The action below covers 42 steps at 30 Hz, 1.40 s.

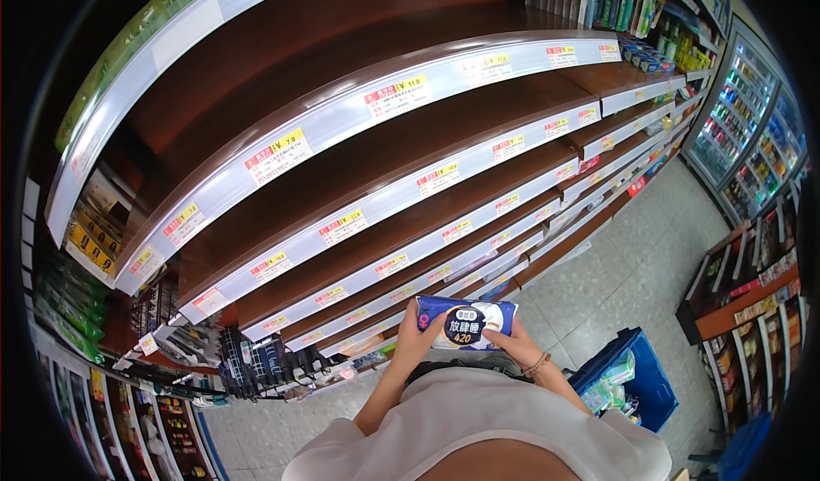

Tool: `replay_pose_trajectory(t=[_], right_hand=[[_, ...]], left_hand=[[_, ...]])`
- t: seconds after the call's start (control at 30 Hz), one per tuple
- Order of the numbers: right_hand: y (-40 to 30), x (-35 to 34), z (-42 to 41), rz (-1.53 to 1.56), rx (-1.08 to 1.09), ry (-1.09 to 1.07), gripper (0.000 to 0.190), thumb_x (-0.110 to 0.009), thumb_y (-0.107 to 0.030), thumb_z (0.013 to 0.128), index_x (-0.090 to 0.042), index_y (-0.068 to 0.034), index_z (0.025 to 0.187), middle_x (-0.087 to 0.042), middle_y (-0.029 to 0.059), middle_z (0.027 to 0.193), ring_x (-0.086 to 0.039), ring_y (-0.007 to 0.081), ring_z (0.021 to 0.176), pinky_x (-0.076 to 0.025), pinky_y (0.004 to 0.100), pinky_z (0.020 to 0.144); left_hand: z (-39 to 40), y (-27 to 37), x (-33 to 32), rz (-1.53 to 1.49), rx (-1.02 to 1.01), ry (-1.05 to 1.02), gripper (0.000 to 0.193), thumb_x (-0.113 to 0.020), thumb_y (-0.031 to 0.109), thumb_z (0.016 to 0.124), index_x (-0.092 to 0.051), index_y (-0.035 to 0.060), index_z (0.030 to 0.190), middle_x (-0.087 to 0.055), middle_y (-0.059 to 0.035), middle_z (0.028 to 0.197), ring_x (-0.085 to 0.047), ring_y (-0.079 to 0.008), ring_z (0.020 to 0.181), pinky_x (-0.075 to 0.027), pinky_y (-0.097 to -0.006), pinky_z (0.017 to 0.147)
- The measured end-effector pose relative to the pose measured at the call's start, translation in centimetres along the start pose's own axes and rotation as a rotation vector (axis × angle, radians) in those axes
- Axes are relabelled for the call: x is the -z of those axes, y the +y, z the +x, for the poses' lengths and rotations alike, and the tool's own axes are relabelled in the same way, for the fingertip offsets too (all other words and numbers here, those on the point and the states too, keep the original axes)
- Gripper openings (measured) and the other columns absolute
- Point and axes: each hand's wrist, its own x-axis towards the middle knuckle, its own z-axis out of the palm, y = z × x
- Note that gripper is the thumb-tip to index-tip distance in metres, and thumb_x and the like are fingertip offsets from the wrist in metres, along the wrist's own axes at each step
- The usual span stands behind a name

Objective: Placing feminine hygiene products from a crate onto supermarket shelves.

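Observation:
A blue and white soft pack of sanitary pads (471,308) is held between my two hands in front of my waist, its printed face turned up towards me. My left hand (415,327) grips the pack's left end, thumb on the front. On the right end, my right hand (517,345) holds it with the thumb across the front; a beaded bracelet circles that wrist. The fingers behind the pack are hidden. Just beyond the pack rise the dark brown shelf boards (307,176) of a store rack, their white edge strips (397,103) carrying price tags.
A blue plastic crate (656,385) with several packs (608,382) inside stands on the tiled floor to my right. Hanging umbrellas (256,359) occupy the rack's left end. Glass-door drinks fridges (737,109) stand far right, near a lower display rack (743,308).

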Motion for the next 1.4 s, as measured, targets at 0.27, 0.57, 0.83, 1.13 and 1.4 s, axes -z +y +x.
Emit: replay_pose_trajectory(t=[0.27,0.57,0.83,1.13,1.4], right_hand=[[0.09,-0.12,0.25,0.010,-0.038,0.013,0.058,-0.066,-0.014,0.076,-0.032,-0.004,0.122,-0.050,0.0067,0.109,-0.050,0.0122,0.096,-0.044,0.0247,0.077],[0.08,-0.18,0.28,0.011,-0.038,-0.010,0.058,-0.065,-0.013,0.076,-0.031,-0.004,0.123,-0.050,0.0066,0.110,-0.050,0.0122,0.096,-0.045,0.0247,0.077],[-0.02,-0.46,0.25,0.028,-0.035,0.022,0.053,-0.063,-0.008,0.077,-0.035,-0.003,0.122,-0.051,0.0063,0.110,-0.051,0.0132,0.097,-0.044,0.0255,0.079],[0.44,-0.19,0.48,0.026,-0.015,-0.003,0.056,-0.064,-0.010,0.077,-0.032,-0.004,0.122,-0.049,0.0066,0.110,-0.050,0.0123,0.097,-0.044,0.0251,0.079],[-0.21,-0.67,0.22,0.044,0.010,-0.024,0.056,-0.062,-0.008,0.077,-0.031,-0.004,0.123,-0.049,0.0070,0.112,-0.049,0.0128,0.099,-0.043,0.0258,0.082]], left_hand=[[0.17,-0.15,0.25,0.003,-0.015,0.004,0.030,-0.062,0.016,0.078,-0.046,0.0000,0.098,-0.057,-0.0087,0.087,-0.054,-0.0117,0.077,-0.044,-0.0249,0.068],[-0.04,-0.20,0.36,0.019,-0.019,0.010,0.032,-0.062,0.016,0.078,-0.046,-0.0002,0.100,-0.057,-0.0090,0.087,-0.054,-0.0120,0.076,-0.044,-0.0247,0.067],[0.04,-0.64,0.60,0.020,0.023,-0.039,0.032,-0.059,0.010,0.081,-0.044,-0.0010,0.106,-0.055,-0.0059,0.092,-0.052,-0.0084,0.081,-0.044,-0.0216,0.072],[0.14,-0.85,0.38,0.008,-0.024,0.005,0.031,-0.062,0.015,0.078,-0.045,-0.0006,0.098,-0.057,-0.0086,0.086,-0.053,-0.0110,0.075,-0.044,-0.0240,0.065],[-0.12,0.15,0.39,0.034,-0.003,0.020,0.031,-0.062,0.015,0.078,-0.045,-0.0006,0.099,-0.057,-0.0089,0.087,-0.054,-0.0113,0.076,-0.044,-0.0241,0.067]])
